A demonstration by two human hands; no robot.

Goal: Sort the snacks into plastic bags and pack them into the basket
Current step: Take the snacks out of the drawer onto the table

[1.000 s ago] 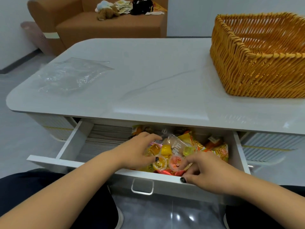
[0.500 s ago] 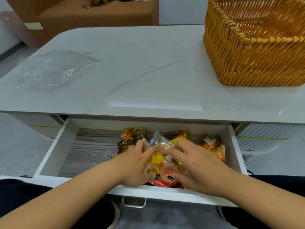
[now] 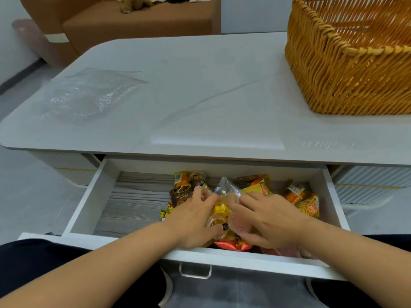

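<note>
While a flat clear plastic bag (image 3: 89, 94) lies on the left of the white counter (image 3: 200, 90), the open drawer (image 3: 89, 196) below holds a heap of snacks (image 3: 307, 203) toward its right side. Over that heap the left hand (image 3: 193, 221) curls its fingers (image 3: 209, 200) round a clear bag of jelly cups (image 3: 226, 196). Just beside it, the right hand (image 3: 266, 218) pinches the same bag, thumb underneath and fingers on top. At the counter's far right stands the wicker basket (image 3: 347, 63), well apart from the drawer.
</note>
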